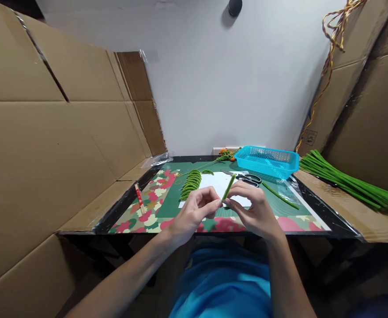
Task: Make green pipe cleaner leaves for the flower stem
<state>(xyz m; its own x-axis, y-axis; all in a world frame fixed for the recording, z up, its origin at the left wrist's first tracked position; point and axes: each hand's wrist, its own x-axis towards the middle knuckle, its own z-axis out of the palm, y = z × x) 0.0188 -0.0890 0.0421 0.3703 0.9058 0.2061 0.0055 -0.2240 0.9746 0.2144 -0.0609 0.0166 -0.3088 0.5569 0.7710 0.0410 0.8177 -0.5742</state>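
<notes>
Between my two hands stands a short, tilted piece of green fuzzy pipe cleaner (228, 187), which looks doubled over. My left hand (198, 206) pinches near its lower end with thumb and forefinger. Fingers of my right hand (249, 206) close on the same piece from the right. Under and behind the hands lies a white sheet of paper (210, 180). Bent green pipe cleaner pieces (191, 183) form a neat row at its left, and one more curved piece (207, 172) rests above. Black-handled scissors (251, 179) lie just beyond my right hand.
A single green stem (280, 195) lies right of my hand. The blue plastic basket (269, 164) stands at the back, beside an orange flower (225, 152). Long green stems (349, 181) are bundled at right. Red-wrapped chopsticks (139, 198) lie left. Cardboard walls (91, 119) flank the table.
</notes>
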